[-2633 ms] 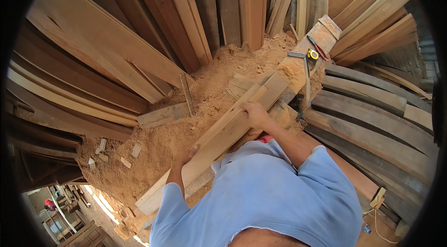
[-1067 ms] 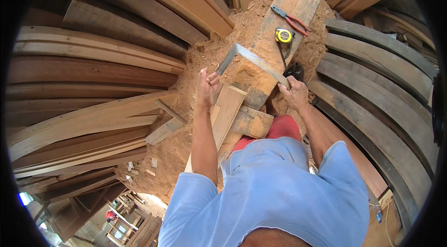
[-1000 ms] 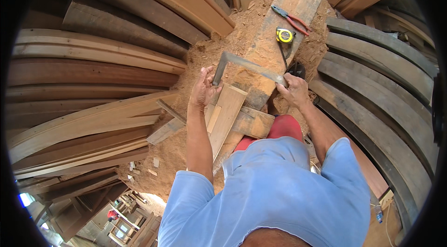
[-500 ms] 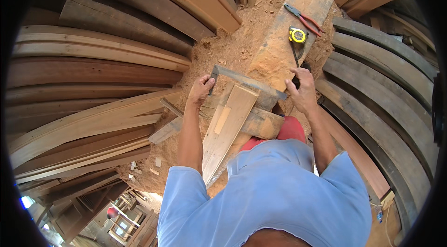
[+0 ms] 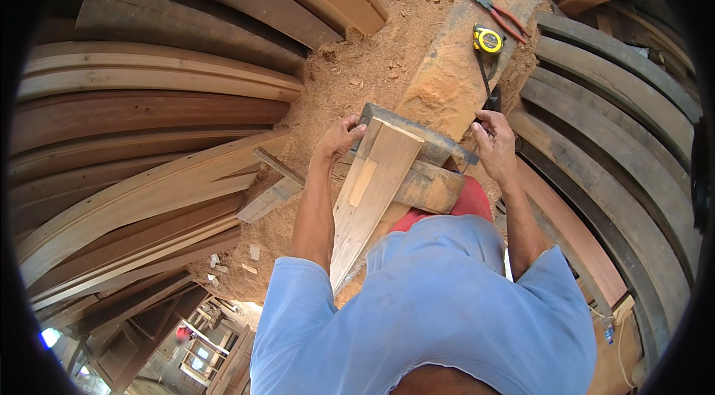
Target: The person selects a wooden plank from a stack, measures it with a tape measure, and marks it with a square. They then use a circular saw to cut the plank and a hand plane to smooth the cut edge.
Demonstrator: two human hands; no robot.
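Observation:
My left hand (image 5: 341,138) grips the dark stock of a try square (image 5: 441,143), its fingers closed around it. The square's flat metal blade runs to the right, at the end of a pale wooden board (image 5: 387,177). A lighter rectangular strip (image 5: 363,182) shows on the board's face. Just beyond the blade's tip is my right hand (image 5: 497,146), thumb and forefinger curled close together. A small dark bit shows at those fingertips, too small to name. Under the board lies a thick wooden block (image 5: 430,188).
A sawdust-covered plank (image 5: 439,86) stretches away, bearing a yellow tape measure (image 5: 488,40) and red-handled pliers (image 5: 497,13). Stacked boards (image 5: 156,114) line the left, and curved grey planks (image 5: 611,112) the right. Sawdust (image 5: 357,59) covers the ground between.
The square's stock and my left hand have shifted right, closer to the board's end. My right hand has moved slightly right and down, its fingers still curled. The view has shifted a little.

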